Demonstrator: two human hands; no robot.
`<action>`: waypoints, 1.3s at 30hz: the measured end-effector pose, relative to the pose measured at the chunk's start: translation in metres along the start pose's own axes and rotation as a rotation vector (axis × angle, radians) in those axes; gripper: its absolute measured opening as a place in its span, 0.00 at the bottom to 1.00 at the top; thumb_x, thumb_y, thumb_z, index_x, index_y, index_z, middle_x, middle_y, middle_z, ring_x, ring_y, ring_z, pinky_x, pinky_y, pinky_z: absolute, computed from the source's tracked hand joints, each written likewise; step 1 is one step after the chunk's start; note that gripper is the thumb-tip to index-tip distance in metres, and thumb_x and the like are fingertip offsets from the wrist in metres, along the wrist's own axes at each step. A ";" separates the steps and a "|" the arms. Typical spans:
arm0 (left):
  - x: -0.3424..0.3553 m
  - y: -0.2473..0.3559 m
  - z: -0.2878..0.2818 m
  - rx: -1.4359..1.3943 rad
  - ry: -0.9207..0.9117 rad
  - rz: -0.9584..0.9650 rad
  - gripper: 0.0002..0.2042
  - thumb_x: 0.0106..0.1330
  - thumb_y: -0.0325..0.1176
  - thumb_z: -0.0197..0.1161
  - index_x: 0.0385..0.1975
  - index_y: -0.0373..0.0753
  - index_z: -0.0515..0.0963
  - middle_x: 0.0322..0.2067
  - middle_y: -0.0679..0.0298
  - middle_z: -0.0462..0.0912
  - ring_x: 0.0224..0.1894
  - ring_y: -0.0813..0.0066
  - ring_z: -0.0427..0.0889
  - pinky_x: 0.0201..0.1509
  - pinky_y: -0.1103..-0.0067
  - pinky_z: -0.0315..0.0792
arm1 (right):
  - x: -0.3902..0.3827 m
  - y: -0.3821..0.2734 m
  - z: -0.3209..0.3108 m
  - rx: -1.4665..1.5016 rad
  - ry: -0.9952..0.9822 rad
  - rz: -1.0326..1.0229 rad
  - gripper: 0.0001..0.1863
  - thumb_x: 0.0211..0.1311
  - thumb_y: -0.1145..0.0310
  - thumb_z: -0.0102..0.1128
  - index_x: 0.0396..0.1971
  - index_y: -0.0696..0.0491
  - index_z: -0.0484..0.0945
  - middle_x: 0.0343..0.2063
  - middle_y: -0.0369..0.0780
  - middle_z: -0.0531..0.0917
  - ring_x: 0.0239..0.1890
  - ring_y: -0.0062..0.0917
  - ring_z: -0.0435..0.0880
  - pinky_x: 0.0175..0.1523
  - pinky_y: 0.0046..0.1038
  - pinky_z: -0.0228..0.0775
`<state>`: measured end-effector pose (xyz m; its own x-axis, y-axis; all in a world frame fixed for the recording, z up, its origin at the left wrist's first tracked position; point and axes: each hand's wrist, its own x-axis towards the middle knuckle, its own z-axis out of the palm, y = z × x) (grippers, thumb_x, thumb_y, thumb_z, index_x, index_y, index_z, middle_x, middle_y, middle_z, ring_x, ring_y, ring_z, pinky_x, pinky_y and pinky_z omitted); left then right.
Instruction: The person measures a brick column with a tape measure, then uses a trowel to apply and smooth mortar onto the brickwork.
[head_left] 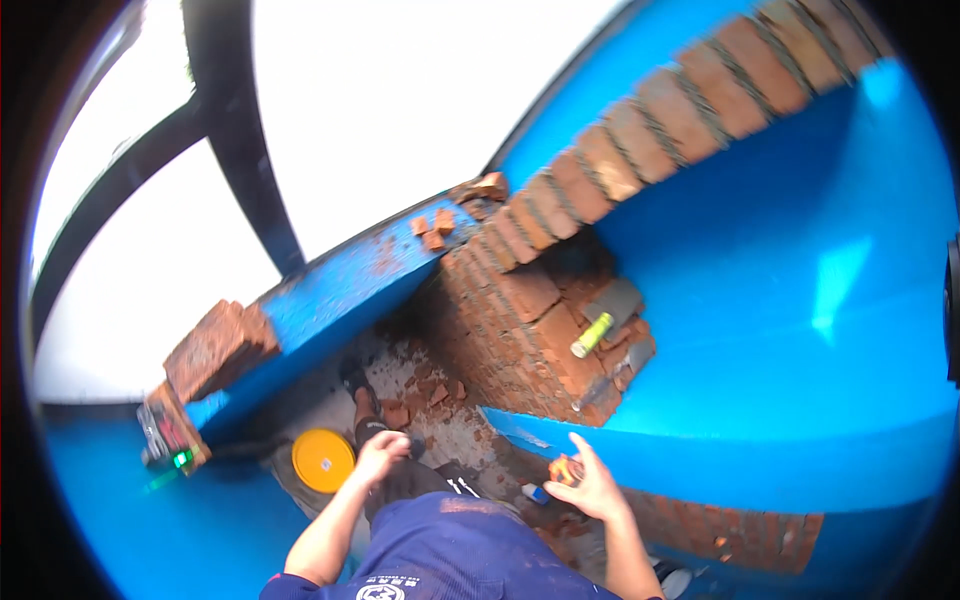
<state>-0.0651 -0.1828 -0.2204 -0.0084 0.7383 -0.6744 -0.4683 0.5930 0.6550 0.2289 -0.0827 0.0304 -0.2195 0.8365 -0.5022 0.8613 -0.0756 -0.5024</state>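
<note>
My right hand (597, 488) is raised at the lower right, its thumb and fingers round a small orange-and-black tape measure (565, 470). It is close to the blue ledge of the wall. My left hand (380, 457) is over my leg, with fingers bent together; whether anything sits between them is hidden by blur. Ahead of both hands rises a partly built brick wall (500, 330) with a curved row of bricks (640, 135) along its top. A yellow-green can or bottle (592, 335) lies on the brick step.
A round yellow lid or bucket (323, 461) stands left of my leg. On the blue sill are stacked bricks (215, 350), a device with a green light (170, 440) and brick pieces (434, 230). Rubble (440, 393) covers the floor. Blue wall (780, 300) bounds the right.
</note>
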 end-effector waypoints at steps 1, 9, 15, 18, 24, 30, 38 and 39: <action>-0.005 0.025 0.031 0.010 -0.162 0.048 0.11 0.61 0.34 0.57 0.42 0.38 0.74 0.35 0.64 0.79 0.38 0.76 0.77 0.43 0.81 0.70 | 0.006 0.001 0.016 0.072 0.066 -0.054 0.50 0.38 0.62 0.74 0.59 0.61 0.52 0.42 0.46 0.73 0.46 0.30 0.74 0.52 0.30 0.66; -0.021 0.132 0.124 -0.499 -0.699 -0.391 0.19 0.64 0.41 0.51 0.52 0.41 0.66 0.48 0.57 0.73 0.49 0.64 0.74 0.48 0.67 0.73 | 0.032 -0.058 0.056 0.341 0.214 -0.507 0.34 0.48 0.59 0.65 0.53 0.57 0.63 0.49 0.47 0.68 0.52 0.39 0.70 0.56 0.33 0.62; 0.035 0.157 0.050 0.260 -0.139 -0.171 0.08 0.54 0.33 0.62 0.31 0.42 0.70 0.24 0.68 0.73 0.24 0.77 0.72 0.30 0.77 0.72 | 0.032 -0.004 0.055 0.388 0.192 -0.151 0.27 0.52 0.57 0.60 0.49 0.58 0.68 0.44 0.48 0.73 0.48 0.40 0.73 0.51 0.33 0.67; 0.094 0.170 0.007 0.529 0.060 -0.061 0.12 0.49 0.30 0.64 0.30 0.41 0.69 0.24 0.68 0.72 0.24 0.78 0.72 0.29 0.80 0.69 | 0.025 0.031 0.064 0.314 0.184 0.032 0.27 0.53 0.55 0.58 0.49 0.57 0.69 0.44 0.47 0.74 0.48 0.40 0.74 0.50 0.33 0.67; 0.223 0.201 -0.077 1.327 0.370 0.141 0.25 0.43 0.39 0.65 0.42 0.35 0.68 0.42 0.46 0.72 0.46 0.43 0.68 0.53 0.66 0.64 | 0.040 -0.001 0.034 0.405 0.281 0.129 0.25 0.56 0.57 0.56 0.49 0.57 0.69 0.46 0.46 0.73 0.48 0.39 0.74 0.49 0.33 0.67; 0.245 0.248 -0.068 1.667 0.146 0.115 0.25 0.40 0.35 0.69 0.40 0.36 0.70 0.38 0.51 0.73 0.50 0.55 0.62 0.54 0.71 0.63 | 0.042 -0.063 0.010 0.689 0.194 -0.053 0.24 0.59 0.57 0.53 0.51 0.56 0.69 0.47 0.42 0.74 0.49 0.35 0.74 0.51 0.31 0.67; 0.276 0.251 -0.066 1.916 0.050 0.318 0.20 0.49 0.37 0.60 0.42 0.38 0.67 0.46 0.44 0.62 0.45 0.43 0.70 0.49 0.62 0.68 | 0.000 0.019 0.090 0.600 0.078 0.197 0.17 0.64 0.56 0.45 0.43 0.50 0.76 0.46 0.41 0.75 0.50 0.29 0.73 0.55 0.30 0.63; 0.276 0.252 -0.066 1.928 0.028 0.338 0.18 0.52 0.37 0.57 0.41 0.38 0.66 0.46 0.43 0.62 0.44 0.42 0.70 0.48 0.60 0.67 | -0.018 0.019 0.080 0.615 0.105 0.311 0.16 0.62 0.58 0.48 0.43 0.51 0.76 0.44 0.42 0.76 0.48 0.30 0.74 0.52 0.30 0.65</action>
<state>-0.2438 0.1494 -0.2634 0.1029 0.8850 -0.4540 0.9866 -0.0328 0.1596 0.2124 -0.1425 -0.0269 0.0671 0.7719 -0.6322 0.4539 -0.5879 -0.6696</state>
